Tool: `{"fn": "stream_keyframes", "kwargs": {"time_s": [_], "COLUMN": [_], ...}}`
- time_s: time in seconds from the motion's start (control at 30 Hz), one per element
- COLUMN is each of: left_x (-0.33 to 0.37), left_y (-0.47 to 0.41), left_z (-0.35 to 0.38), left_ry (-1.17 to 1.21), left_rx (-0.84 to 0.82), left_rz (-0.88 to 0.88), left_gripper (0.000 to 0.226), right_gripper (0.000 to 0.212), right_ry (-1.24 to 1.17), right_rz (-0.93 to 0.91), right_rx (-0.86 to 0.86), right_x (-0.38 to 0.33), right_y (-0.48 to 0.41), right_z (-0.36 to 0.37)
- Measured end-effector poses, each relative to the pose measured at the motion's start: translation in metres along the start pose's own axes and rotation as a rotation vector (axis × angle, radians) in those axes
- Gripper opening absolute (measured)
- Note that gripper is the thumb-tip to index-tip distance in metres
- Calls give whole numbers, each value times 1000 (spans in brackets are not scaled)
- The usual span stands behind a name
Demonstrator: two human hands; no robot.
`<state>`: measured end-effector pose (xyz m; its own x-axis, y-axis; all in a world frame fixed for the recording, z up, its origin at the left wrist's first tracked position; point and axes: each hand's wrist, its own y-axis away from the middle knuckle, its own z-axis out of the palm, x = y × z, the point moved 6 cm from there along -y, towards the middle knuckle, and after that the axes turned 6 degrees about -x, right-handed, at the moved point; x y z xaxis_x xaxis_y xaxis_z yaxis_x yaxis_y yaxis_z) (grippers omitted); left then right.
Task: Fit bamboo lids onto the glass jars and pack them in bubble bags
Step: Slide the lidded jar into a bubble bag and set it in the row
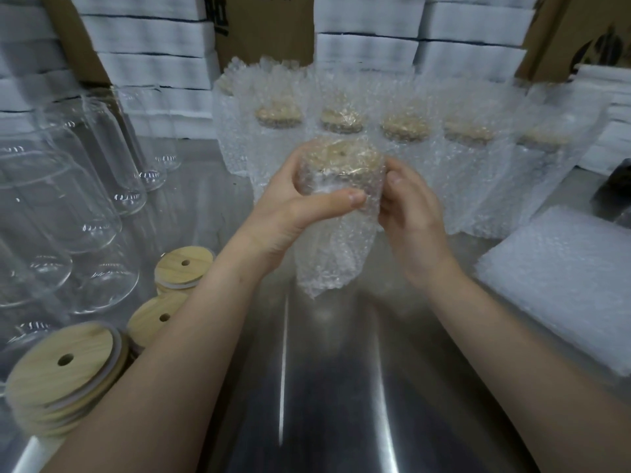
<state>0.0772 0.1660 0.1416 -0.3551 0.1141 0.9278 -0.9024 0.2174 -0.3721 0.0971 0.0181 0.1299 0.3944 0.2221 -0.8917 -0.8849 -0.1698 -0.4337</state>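
Above the steel table I hold a glass jar wrapped in a bubble bag, its bamboo lid showing through the wrap at the top. My left hand grips the wrapped jar from the left, thumb across its front. My right hand holds it from the right, fingers curled behind. The loose end of the bag hangs below. Several bagged jars stand in a row behind. Bare glass jars stand at the left. Bamboo lids lie stacked at the lower left.
A stack of flat bubble bags lies at the right. White foam blocks and cardboard boxes are piled at the back. The steel table stretches toward me between my forearms.
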Motion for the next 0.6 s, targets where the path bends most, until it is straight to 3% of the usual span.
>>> {"fn": "stream_keyframes", "kwargs": {"time_s": [0.2, 0.33, 0.43, 0.6], "left_x": [15, 35, 60, 81], "left_y": [6, 10, 17, 26], "left_z": [-1, -11, -33, -80], "left_ry": [-49, -72, -62, -359], "left_rx": [165, 235, 427, 820], "left_rz": [57, 136, 266, 361], "left_gripper": [65, 66, 68, 77], "right_gripper": [60, 38, 25, 25], "right_ry": [47, 134, 165, 243], "right_rz": [134, 108, 113, 130], "right_rx": [-178, -163, -64, -70], "right_x": [13, 11, 12, 22], "right_y": [-2, 0, 1, 8], "right_z": [9, 9, 4, 7]}}
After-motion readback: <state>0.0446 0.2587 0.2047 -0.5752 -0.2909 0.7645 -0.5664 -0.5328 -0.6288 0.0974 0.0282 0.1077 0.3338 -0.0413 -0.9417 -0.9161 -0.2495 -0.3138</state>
